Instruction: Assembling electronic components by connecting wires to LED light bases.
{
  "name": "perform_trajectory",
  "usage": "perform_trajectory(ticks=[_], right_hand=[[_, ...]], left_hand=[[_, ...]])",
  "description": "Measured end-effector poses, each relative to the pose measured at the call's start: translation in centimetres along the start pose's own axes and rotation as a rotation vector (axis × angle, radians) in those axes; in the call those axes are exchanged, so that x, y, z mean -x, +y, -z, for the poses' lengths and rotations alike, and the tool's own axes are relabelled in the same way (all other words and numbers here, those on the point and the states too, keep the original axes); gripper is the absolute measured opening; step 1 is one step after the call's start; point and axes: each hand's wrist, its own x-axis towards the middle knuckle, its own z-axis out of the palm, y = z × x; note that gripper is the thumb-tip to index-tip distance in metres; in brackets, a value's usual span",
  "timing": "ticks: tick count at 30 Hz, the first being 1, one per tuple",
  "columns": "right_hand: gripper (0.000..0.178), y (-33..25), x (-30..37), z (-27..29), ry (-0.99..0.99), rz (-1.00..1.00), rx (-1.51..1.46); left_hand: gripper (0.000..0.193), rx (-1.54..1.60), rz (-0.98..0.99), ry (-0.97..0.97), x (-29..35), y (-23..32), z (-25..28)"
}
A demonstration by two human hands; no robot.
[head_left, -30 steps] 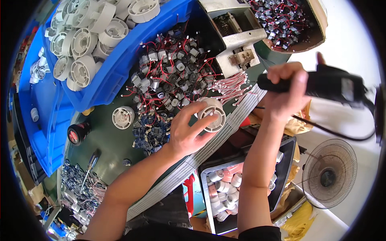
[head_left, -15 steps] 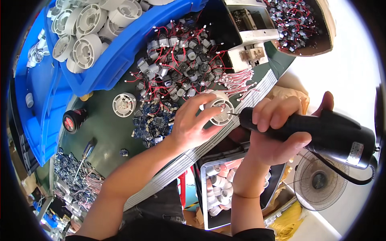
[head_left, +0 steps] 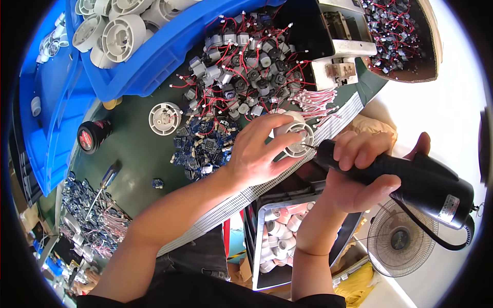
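My left hand [head_left: 259, 149] is closed on a round white plastic housing [head_left: 302, 145], its fingers around the rim and one finger reaching inside. The housing lies on its side at the table's front edge, its open face toward the right. In my right hand [head_left: 359, 164] is a black electric screwdriver [head_left: 416, 177] with a coiled cord, held nearly level. Its thin bit meets the housing or comes very close; actual contact is too small to make out. A second white housing [head_left: 165, 118] lies face up on the green table, left of my left hand.
Grey motors with red wires [head_left: 246, 72] are heaped behind my hands, beside small blue circuit boards [head_left: 203, 143]. A blue bin [head_left: 169, 56] of housings stands far left. A hand screwdriver [head_left: 105, 185] and a black jar [head_left: 94, 136] lie left. A tray [head_left: 259, 251] sits below the edge.
The view has shifted a little, so the table's contents appear displaced. Both hands keep the same hold on the housing and the electric screwdriver.
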Motion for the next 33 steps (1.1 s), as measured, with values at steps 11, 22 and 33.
perform_trajectory(ticks=[11, 22, 33], right_hand=[[0.090, 0.1, 0.5, 0.3, -0.034, 0.010, -0.052], [0.045, 0.8, 0.7, 1.5, -0.345, 0.133, -0.004], [0.047, 0.4, 0.7, 0.2, -0.226, 0.050, -0.162]], left_hand=[[0.059, -0.012, -0.010, 0.015, -0.1, 0.1, 0.1], [0.051, -0.009, -0.025, 0.031, 0.0, -0.2, 0.1], [0.048, -0.055, -0.024, 0.066, -0.7, 0.6, 0.4]])
